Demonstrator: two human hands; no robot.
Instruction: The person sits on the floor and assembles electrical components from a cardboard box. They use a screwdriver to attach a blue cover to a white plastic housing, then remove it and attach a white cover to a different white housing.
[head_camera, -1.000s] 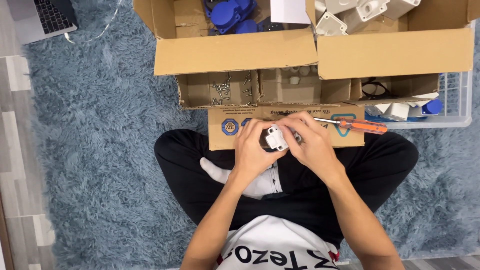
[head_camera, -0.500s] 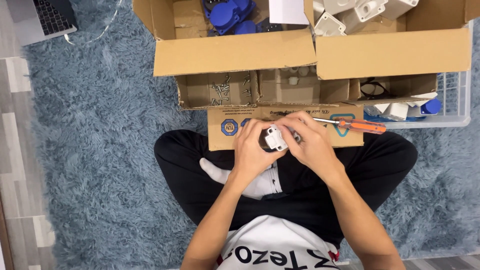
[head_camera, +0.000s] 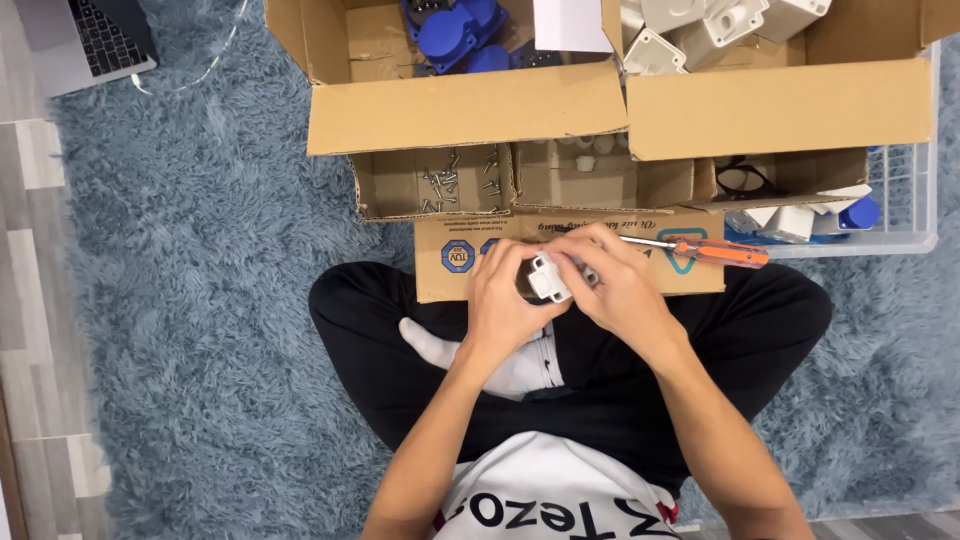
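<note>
1. Person sits cross-legged on a shaggy blue rug (head_camera: 200, 300), seen from above, both hands held together over the lap.
2. Left hand (head_camera: 505, 300) wraps around a small white plastic housing (head_camera: 548, 277), fingers curled under and beside it, grasping it.
3. Right hand (head_camera: 615, 285) closes over the same housing from the other side, fingers folded across its top; both hands touch each other around it.
4. The housing sits between the two hands, just above the near edge of a flat cardboard flap (head_camera: 690, 275) with blue round marks.
5. An orange-handled screwdriver (head_camera: 710, 250) lies on that flap, just beside the right hand, untouched, shaft pointing toward the hands.
6. Behind the flap, a low cardboard tray compartment (head_camera: 375, 190) holds loose small screws (head_camera: 450, 185); the next compartment holds a few small white bits, too small to tell.
7. Further back, an open cardboard box (head_camera: 460, 110) has blue round plastic parts (head_camera: 455, 25) on the left and white plastic housings (head_camera: 700, 25) on the right.
8. A clear plastic bin (head_camera: 900, 200) stands at the right with white and blue pieces inside.
9. A laptop (head_camera: 85, 40) lies at the top left, well apart.
</note>
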